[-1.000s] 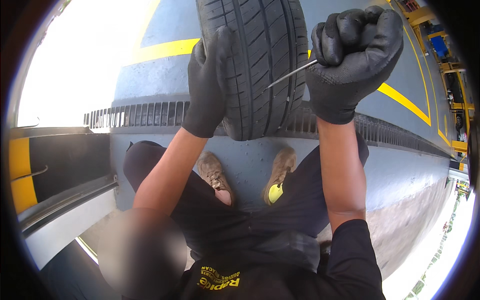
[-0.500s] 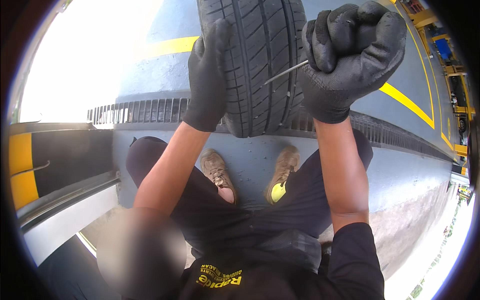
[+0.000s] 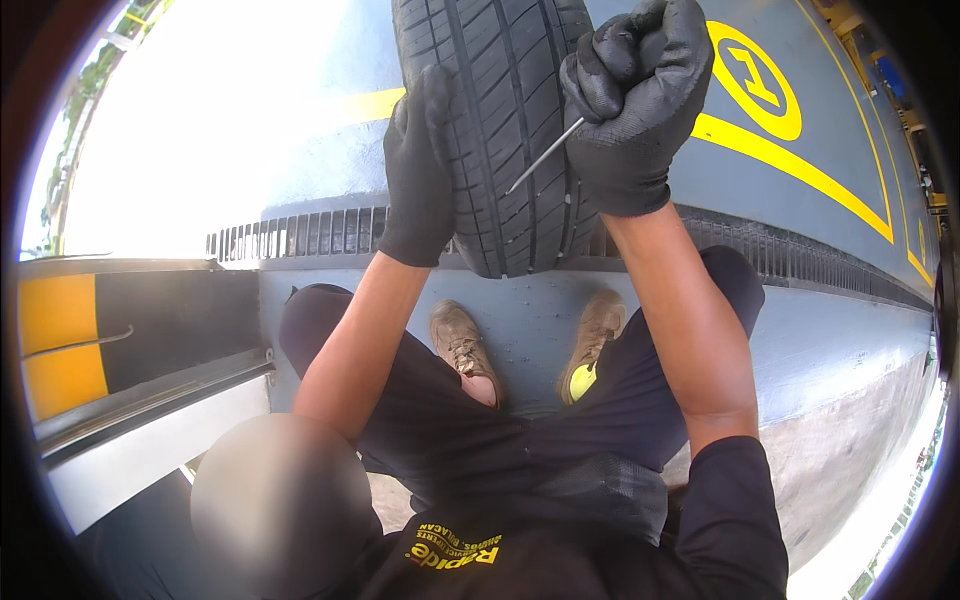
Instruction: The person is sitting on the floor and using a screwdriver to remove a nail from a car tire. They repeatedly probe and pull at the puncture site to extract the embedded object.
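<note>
A black tyre (image 3: 490,120) stands upright in front of me, its grooved tread facing me. My left hand (image 3: 418,170), in a dark glove, grips the tyre's left edge, the fingers partly hidden along the sidewall. In my gloved right hand (image 3: 645,100) is a thin metal pick (image 3: 550,150), the fist closed round its upper end, so any handle is hidden. The pick slants down to the left, and its tip meets the tread near a groove. Small pale specks dot the tread to the right of the tip.
A dark drain grate (image 3: 755,250) crosses the floor behind and beside the tyre. Yellow lines (image 3: 790,165) mark the grey floor beyond. At the left is a yellow-and-black panel (image 3: 60,320) with a metal ledge. My shoes (image 3: 465,345) are below the tyre.
My right hand has moved left and slightly up in the picture, closer over the tread. The pick's tip has shifted a little left and down. The left hand stays on the tyre.
</note>
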Demonstrator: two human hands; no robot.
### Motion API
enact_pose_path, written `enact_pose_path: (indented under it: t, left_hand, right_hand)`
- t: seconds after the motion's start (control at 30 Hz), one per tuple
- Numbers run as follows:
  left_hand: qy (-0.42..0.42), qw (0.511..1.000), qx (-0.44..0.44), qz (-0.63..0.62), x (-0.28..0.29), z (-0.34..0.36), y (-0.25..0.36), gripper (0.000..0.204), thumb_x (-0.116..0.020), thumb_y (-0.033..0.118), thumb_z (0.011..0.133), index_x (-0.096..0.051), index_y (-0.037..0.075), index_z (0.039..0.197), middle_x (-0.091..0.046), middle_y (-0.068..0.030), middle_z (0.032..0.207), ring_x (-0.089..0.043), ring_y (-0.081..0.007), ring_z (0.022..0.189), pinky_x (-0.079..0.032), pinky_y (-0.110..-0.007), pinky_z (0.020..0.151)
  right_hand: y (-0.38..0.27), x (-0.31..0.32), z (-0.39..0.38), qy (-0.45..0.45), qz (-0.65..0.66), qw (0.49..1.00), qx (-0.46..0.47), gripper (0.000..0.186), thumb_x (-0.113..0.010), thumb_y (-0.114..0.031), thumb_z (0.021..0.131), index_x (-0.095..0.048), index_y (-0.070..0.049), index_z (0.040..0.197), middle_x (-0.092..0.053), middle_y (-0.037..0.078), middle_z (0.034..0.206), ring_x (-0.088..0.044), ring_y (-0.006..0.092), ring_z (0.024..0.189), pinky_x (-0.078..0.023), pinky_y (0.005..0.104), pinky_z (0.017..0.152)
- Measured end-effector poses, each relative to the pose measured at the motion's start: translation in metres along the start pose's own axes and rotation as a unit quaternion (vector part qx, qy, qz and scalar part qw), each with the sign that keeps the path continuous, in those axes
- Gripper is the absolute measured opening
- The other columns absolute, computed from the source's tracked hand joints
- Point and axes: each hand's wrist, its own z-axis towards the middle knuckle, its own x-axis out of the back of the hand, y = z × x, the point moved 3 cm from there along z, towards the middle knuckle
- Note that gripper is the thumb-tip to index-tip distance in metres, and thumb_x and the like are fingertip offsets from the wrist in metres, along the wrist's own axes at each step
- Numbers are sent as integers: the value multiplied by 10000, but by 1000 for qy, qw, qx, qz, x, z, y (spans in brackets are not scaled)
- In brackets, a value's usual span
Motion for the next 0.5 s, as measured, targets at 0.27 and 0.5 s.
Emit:
enact_pose_path:
  t: [0.27, 0.5]
  left_hand:
    - [-31, 999, 3, 30, -20, -2, 7, 611, -506, 463, 1062, -527, -58, 1381, -609, -132, 1306, -568, -191, 1215, -451, -332, 1053]
    - [-30, 999, -33, -1, -14, -6, 3, 596, -548, 464, 1040, -547, -51, 1340, -643, -125, 1206, -620, -170, 1096, -506, -319, 969]
  right_hand:
    - [-19, 13, 20, 75, -66, 995, 2, 336, -459, -383, 1083, -423, -179, 819, -333, -47, 585, -260, 75, 399, -232, 242, 386]
    - [-46, -1, 8, 121, -87, 984, 101, 320, -525, -373, 1075, -448, -182, 830, -316, -52, 575, -272, 75, 401, -229, 247, 378]
